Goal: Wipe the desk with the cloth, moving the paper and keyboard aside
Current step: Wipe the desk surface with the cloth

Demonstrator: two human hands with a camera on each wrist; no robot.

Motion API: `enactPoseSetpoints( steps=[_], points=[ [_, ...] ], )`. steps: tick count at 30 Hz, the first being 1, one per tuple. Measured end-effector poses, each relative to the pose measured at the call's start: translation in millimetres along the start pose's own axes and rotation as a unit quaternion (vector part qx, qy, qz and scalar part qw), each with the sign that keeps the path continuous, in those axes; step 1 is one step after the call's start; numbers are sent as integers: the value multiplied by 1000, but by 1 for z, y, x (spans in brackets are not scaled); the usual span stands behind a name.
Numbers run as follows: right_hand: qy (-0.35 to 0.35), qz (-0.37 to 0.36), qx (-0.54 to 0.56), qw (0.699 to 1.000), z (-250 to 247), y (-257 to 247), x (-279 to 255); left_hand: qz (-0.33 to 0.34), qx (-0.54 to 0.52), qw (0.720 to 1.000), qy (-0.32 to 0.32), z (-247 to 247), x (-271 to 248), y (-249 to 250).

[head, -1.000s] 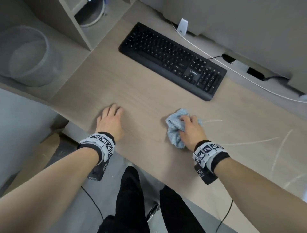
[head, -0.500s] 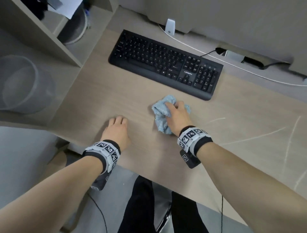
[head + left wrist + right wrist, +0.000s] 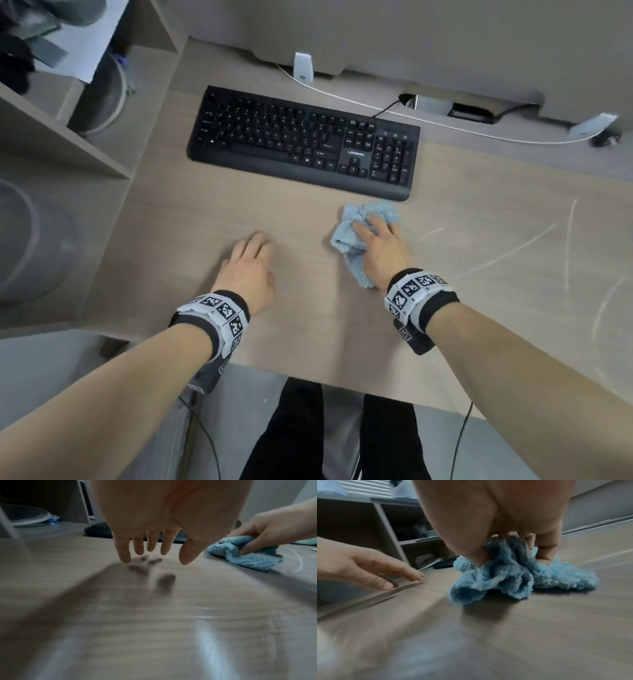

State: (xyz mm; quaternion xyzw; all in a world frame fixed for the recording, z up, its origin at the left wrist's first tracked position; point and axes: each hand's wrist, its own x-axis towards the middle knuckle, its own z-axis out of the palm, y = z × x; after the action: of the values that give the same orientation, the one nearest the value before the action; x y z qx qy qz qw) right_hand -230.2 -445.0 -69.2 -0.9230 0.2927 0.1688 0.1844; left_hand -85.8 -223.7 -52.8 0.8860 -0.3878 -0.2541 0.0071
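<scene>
A crumpled light-blue cloth point(image 3: 356, 236) lies on the wooden desk point(image 3: 212, 212) just in front of the black keyboard point(image 3: 301, 140). My right hand point(image 3: 380, 243) grips the cloth point(image 3: 505, 577) with thumb and fingers curled into its folds and holds it against the desk. My left hand point(image 3: 250, 263) is to the left of the cloth, fingers straight and spread, hovering just over the desk with nothing in it; its shadow shows below the fingers point(image 3: 123, 551). The cloth point(image 3: 247, 555) appears at the right of the left wrist view. No paper lies on the desk surface in view.
A shelf unit point(image 3: 85, 113) stands at the desk's left, with a sheet of white paper point(image 3: 89, 41) on top. A white cable point(image 3: 428, 121) and a black cable run behind the keyboard. Pale streaks point(image 3: 507, 250) mark the desk to the right. A grey bin point(image 3: 30, 246) sits lower left.
My right hand has slid the cloth away from me toward the keyboard's front edge. My left hand has lifted slightly and moved forward on the desk.
</scene>
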Motion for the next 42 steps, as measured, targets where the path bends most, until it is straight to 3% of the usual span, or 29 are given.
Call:
enactPoseSetpoints(
  steps=[4,6,8,11,13,18,20,23,26,28,30,34,37,39,42],
  points=[
    [23,165,15,986,-10,77,-21,30,13,999,1,-5,14,25],
    [39,201,18,979,-9,84,-24,48,18,999,2,-5,20,39],
    [39,181,15,983,-5,61,-27,67,22,998,-6,-2,26,50],
    [33,90,-24,995,9,29,-39,76,35,996,-16,6,34,60],
    [31,75,-16,997,11,42,-47,74,45,996,-19,10,35,63],
    [58,205,52,976,-7,133,-61,64,72,995,-27,14,38,71],
    [52,237,49,969,-7,140,-57,63,81,994,-31,13,39,73],
    [52,189,22,980,-1,103,-59,56,85,994,-44,13,40,73],
    [-3,61,13,998,16,56,-79,47,94,993,-55,13,39,75],
    [-14,9,19,1000,25,52,-94,51,98,992,-56,12,39,76],
    [2,33,50,998,25,71,-100,59,100,992,-60,11,39,74],
    [47,172,93,980,13,108,-105,80,118,987,-70,8,35,66],
    [47,237,112,964,13,85,-103,99,131,984,-69,9,35,59],
    [33,213,120,969,21,46,-102,123,137,980,-74,8,35,53],
    [-11,112,141,984,44,-24,-108,151,110,979,-83,3,32,41]
  ],
)
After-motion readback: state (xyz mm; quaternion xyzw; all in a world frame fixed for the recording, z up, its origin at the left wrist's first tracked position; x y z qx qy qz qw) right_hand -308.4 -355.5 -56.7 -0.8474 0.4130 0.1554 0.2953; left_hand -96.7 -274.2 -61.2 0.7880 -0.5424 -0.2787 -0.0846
